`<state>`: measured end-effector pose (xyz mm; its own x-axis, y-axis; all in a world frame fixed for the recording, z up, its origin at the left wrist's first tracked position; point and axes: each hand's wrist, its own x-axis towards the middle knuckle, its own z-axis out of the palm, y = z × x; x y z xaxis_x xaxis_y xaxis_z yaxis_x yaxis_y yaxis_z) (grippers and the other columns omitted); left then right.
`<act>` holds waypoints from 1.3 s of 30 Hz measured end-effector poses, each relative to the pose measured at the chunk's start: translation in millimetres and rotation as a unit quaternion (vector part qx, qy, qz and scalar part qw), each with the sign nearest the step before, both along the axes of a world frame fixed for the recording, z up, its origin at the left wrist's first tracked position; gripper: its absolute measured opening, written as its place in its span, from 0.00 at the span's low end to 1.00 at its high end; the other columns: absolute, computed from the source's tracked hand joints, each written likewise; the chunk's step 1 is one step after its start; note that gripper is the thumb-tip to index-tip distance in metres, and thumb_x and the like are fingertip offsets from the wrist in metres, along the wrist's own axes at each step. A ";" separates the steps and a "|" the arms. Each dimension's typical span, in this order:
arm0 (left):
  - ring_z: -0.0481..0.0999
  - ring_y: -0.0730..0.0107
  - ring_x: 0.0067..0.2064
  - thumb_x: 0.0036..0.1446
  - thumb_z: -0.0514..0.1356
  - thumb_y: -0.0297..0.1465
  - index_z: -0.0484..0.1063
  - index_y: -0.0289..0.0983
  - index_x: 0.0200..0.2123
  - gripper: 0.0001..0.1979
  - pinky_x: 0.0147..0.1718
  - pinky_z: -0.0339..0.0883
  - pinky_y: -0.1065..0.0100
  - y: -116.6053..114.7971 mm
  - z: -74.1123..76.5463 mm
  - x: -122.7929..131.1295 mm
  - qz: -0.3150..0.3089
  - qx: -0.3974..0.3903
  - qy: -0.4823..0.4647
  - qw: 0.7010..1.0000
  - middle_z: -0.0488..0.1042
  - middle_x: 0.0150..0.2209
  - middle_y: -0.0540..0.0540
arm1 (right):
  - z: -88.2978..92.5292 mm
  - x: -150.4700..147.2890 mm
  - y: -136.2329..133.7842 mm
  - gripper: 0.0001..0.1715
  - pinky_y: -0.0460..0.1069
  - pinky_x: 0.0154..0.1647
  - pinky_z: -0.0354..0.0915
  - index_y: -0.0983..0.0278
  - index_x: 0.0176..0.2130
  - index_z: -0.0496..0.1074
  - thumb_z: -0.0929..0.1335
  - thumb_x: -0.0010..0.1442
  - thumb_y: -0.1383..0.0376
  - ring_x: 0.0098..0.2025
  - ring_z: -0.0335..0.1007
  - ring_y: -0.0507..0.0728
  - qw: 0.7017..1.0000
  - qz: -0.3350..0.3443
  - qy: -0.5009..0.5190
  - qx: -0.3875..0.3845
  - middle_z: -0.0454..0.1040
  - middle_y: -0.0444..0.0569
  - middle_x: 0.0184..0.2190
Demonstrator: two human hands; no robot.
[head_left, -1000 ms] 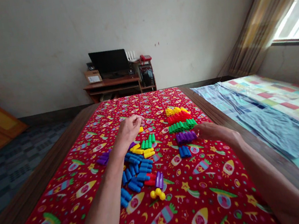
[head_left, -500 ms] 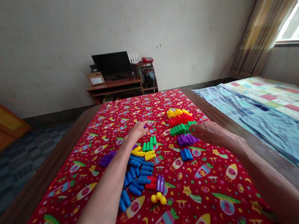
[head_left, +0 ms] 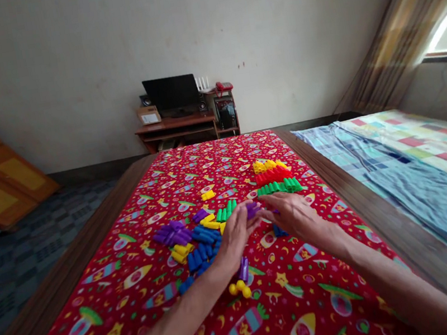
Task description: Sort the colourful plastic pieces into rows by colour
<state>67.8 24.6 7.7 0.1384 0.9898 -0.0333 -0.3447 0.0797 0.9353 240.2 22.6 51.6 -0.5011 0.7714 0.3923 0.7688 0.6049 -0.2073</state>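
My left hand (head_left: 234, 236) is closed around a purple tube-shaped plastic block (head_left: 252, 209) at its fingertips. My right hand (head_left: 292, 214) faces it a short way off, fingers stretched to the left. That hand covers most of the purple row, and a blue block (head_left: 279, 230) shows below it. Under and left of my left arm lies a mixed pile: blue blocks (head_left: 197, 257), purple blocks (head_left: 172, 233), yellow blocks (head_left: 181, 252) and green blocks (head_left: 227, 210). Nearer to me are another purple block (head_left: 243, 269) and several yellow balls (head_left: 241, 287).
Beyond my right hand run rows of green blocks (head_left: 279, 186), red blocks (head_left: 273, 175) and yellow blocks (head_left: 268, 165). A lone yellow piece (head_left: 208, 195) lies farther left. The red patterned cloth (head_left: 270, 330) covers the table, with a bed (head_left: 412, 183) to the right.
My left hand has come right and nearer with the purple block. My right hand has moved left and down from the green row to the purple row. The view has shifted slightly.
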 end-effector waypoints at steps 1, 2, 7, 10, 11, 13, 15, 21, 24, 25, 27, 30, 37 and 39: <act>0.80 0.65 0.42 0.58 0.60 0.40 0.72 0.40 0.46 0.15 0.44 0.73 0.65 -11.4 -1.2 4.8 0.020 -0.028 -0.030 0.999 0.81 0.41 0.45 | -4.7 -5.8 -3.9 0.16 0.48 0.34 0.60 0.66 0.46 0.70 0.61 0.68 0.59 0.34 0.71 0.56 1.000 0.001 -0.011 -0.005 0.75 0.54 0.34; 0.80 0.66 0.41 0.57 0.62 0.39 0.72 0.40 0.45 0.15 0.44 0.73 0.66 -19.8 -1.2 8.6 0.028 -0.052 -0.056 0.997 0.81 0.37 0.46 | -8.8 -10.3 -7.4 0.16 0.48 0.35 0.61 0.66 0.47 0.69 0.61 0.68 0.58 0.35 0.71 0.56 1.000 -0.001 -0.022 -0.009 0.75 0.55 0.34; 0.79 0.66 0.43 0.51 0.63 0.36 0.76 0.41 0.43 0.15 0.45 0.72 0.66 -34.1 9.1 14.6 0.015 -0.080 -0.100 0.992 0.81 0.40 0.47 | -13.4 -19.1 -16.1 0.16 0.52 0.40 0.65 0.63 0.51 0.67 0.63 0.65 0.60 0.41 0.70 0.60 0.999 -0.021 -0.041 -0.020 0.73 0.57 0.40; 0.76 0.59 0.51 0.51 0.64 0.38 0.76 0.43 0.46 0.17 0.49 0.71 0.62 -35.5 13.8 12.0 -0.011 -0.076 -0.047 0.996 0.78 0.49 0.45 | 0.1 -16.2 -15.4 0.16 0.52 0.41 0.66 0.64 0.51 0.66 0.63 0.64 0.66 0.42 0.68 0.59 0.999 0.021 -0.018 -0.031 0.72 0.57 0.42; 0.75 0.57 0.53 0.51 0.63 0.39 0.76 0.43 0.47 0.18 0.50 0.71 0.60 -34.6 15.3 9.3 -0.027 -0.064 -0.011 0.997 0.77 0.50 0.44 | 6.5 -12.5 -13.9 0.17 0.52 0.42 0.66 0.64 0.52 0.66 0.62 0.63 0.67 0.43 0.68 0.59 0.999 0.033 -0.007 -0.027 0.71 0.57 0.43; 0.74 0.55 0.54 0.54 0.61 0.40 0.75 0.42 0.49 0.19 0.52 0.70 0.57 -28.3 20.0 -0.9 -0.052 0.003 0.093 0.994 0.76 0.52 0.42 | 19.9 1.2 -8.7 0.18 0.51 0.44 0.65 0.65 0.53 0.66 0.63 0.63 0.67 0.44 0.68 0.59 1.000 0.015 -0.006 -0.023 0.72 0.57 0.44; 0.73 0.56 0.55 0.58 0.56 0.38 0.75 0.41 0.50 0.18 0.56 0.67 0.56 -14.9 27.2 -18.4 -0.034 0.127 0.234 0.963 0.76 0.53 0.42 | 30.3 23.6 0.1 0.15 0.50 0.42 0.64 0.65 0.49 0.69 0.62 0.62 0.67 0.42 0.70 0.58 0.997 -0.048 -0.049 -0.046 0.74 0.56 0.41; 0.73 0.59 0.56 0.59 0.47 0.30 0.76 0.36 0.46 0.20 0.59 0.63 0.59 44.0 33.3 -93.5 0.097 0.333 0.578 0.739 0.75 0.53 0.40 | 19.9 96.0 32.9 0.10 0.45 0.35 0.62 0.65 0.41 0.75 0.66 0.59 0.68 0.38 0.73 0.56 0.949 -0.129 -0.216 -0.191 0.78 0.52 0.37; 0.76 0.59 0.51 0.57 0.47 0.30 0.76 0.37 0.44 0.20 0.55 0.67 0.60 63.4 17.8 -121.8 0.076 0.276 0.647 0.707 0.78 0.49 0.40 | 4.2 106.8 41.2 0.15 0.47 0.42 0.65 0.64 0.46 0.75 0.67 0.59 0.68 0.48 0.72 0.60 0.943 -0.152 -0.217 -0.202 0.76 0.55 0.46; 0.76 0.59 0.51 0.57 0.48 0.30 0.77 0.37 0.44 0.19 0.55 0.67 0.61 67.3 11.7 -128.4 0.065 0.258 0.664 0.699 0.79 0.48 0.41 | -0.1 107.1 42.6 0.17 0.48 0.44 0.66 0.63 0.48 0.75 0.68 0.58 0.68 0.49 0.72 0.60 0.944 -0.147 -0.213 -0.205 0.76 0.55 0.48; 0.76 0.59 0.51 0.56 0.49 0.31 0.76 0.38 0.46 0.19 0.54 0.67 0.62 72.0 0.8 -137.5 0.041 0.226 0.694 0.683 0.79 0.49 0.42 | -6.6 105.4 44.6 0.20 0.49 0.48 0.66 0.62 0.50 0.74 0.68 0.57 0.70 0.50 0.71 0.60 0.946 -0.131 -0.210 -0.208 0.76 0.53 0.49; 0.77 0.57 0.51 0.56 0.52 0.31 0.76 0.37 0.48 0.20 0.52 0.68 0.61 74.6 -10.3 -142.9 0.027 0.192 0.716 0.670 0.79 0.48 0.41 | -13.1 102.5 47.3 0.23 0.50 0.50 0.66 0.60 0.51 0.73 0.68 0.56 0.72 0.50 0.71 0.59 0.948 -0.123 -0.214 -0.203 0.76 0.52 0.47; 0.77 0.54 0.51 0.54 0.56 0.30 0.73 0.37 0.53 0.22 0.51 0.69 0.59 75.2 -15.0 -139.2 0.033 0.192 0.708 0.679 0.78 0.50 0.39 | -11.4 96.9 44.6 0.22 0.51 0.50 0.66 0.62 0.55 0.71 0.65 0.61 0.71 0.49 0.71 0.58 0.953 -0.104 -0.199 -0.204 0.76 0.55 0.48; 0.76 0.55 0.52 0.54 0.55 0.29 0.72 0.37 0.54 0.23 0.52 0.68 0.60 74.5 -13.6 -137.1 0.028 0.201 0.697 0.687 0.77 0.51 0.39 | -6.2 92.8 40.5 0.22 0.52 0.50 0.66 0.61 0.55 0.70 0.64 0.62 0.71 0.51 0.71 0.59 0.949 -0.122 -0.207 -0.206 0.75 0.55 0.50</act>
<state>-69.4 99.1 -5.9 0.2114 0.9601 0.1830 0.9175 -0.2594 0.3013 333.1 63.1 45.5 -0.3339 0.9292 -0.1586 0.9424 0.3323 -0.0373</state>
